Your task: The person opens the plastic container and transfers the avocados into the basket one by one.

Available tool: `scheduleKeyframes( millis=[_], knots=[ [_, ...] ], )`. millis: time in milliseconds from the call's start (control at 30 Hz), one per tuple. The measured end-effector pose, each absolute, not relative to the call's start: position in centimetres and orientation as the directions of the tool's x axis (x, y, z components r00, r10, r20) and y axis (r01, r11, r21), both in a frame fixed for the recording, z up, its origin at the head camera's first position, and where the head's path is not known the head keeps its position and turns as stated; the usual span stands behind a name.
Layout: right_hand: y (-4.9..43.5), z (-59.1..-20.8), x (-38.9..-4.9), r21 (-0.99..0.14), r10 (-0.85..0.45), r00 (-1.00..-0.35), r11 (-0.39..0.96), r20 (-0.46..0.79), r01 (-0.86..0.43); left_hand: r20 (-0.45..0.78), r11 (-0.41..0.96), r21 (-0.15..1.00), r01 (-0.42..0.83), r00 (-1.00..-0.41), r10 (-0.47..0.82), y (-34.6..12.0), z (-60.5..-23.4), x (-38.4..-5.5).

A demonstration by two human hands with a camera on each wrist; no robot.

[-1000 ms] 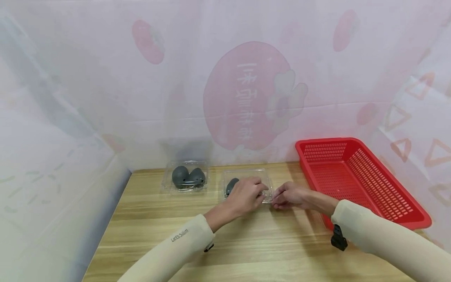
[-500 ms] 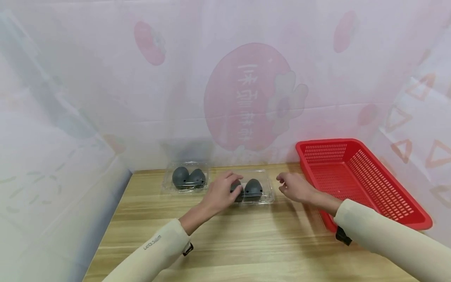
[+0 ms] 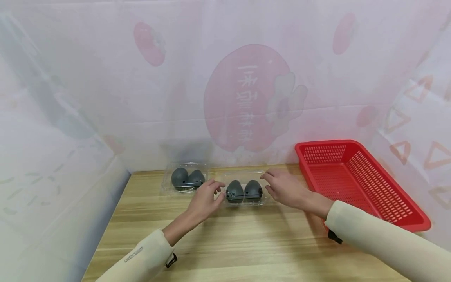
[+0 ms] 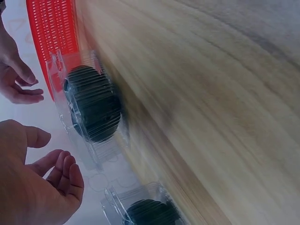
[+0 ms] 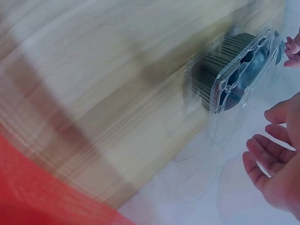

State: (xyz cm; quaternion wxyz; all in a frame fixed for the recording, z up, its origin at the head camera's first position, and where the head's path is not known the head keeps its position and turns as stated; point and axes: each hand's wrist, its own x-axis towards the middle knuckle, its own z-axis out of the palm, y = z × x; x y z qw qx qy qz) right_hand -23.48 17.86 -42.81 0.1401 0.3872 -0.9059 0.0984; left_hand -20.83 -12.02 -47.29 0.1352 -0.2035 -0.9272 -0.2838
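A clear plastic clamshell box (image 3: pixel 246 199) sits on the wooden table at the middle back. Two dark grey-green, egg-shaped objects (image 3: pixel 235 188) lie side by side in it, and in the right wrist view its lid (image 5: pixel 241 79) covers them. My left hand (image 3: pixel 206 199), fingers loosely bent, is just off the box's left end and holds nothing. Beside the right end hovers my right hand (image 3: pixel 287 188), its fingers relaxed and nothing in its grasp. Both hands (image 4: pixel 40 187) show bare palms in the left wrist view.
Farther left stands a second clear box (image 3: pixel 186 183) with two similar dark objects. A red perforated plastic basket (image 3: pixel 352 176) occupies the table's right side. Behind the wooden table (image 3: pixel 239 243) rises a pale printed cloth (image 3: pixel 169 105).
My left hand has drawn back leftward off the box, uncovering both dark objects. My right hand let go of the right front corner, lifted away, then came back over the right end.
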Motion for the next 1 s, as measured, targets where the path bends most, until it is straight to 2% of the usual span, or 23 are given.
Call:
scheduleKeyframes(
  millis=[200,467,733,1000],
  knots=[
    [16.3,-42.8,-23.4,-0.006,-0.751,-0.567,0.601,0.338,-0.799,0.307,0.734,0.562,0.381,-0.920,0.243,-12.9,-47.8,-20.4],
    [14.1,-42.9,-23.0,0.025,-0.809,-0.518,0.545,0.276,-0.838,0.151,0.678,0.682,0.273,-0.960,0.235,-13.5,-48.7,-20.1],
    [12.1,-43.3,-22.5,0.055,-0.840,-0.475,0.505,0.263,-0.862,-0.052,0.505,0.853,0.132,-0.941,0.335,-13.9,-49.5,-20.2],
    [10.6,-43.6,-22.3,0.088,-0.866,-0.447,0.474,0.225,-0.876,-0.140,0.385,0.923,0.017,-0.916,0.377,-13.9,-49.6,-20.1]
  ],
)
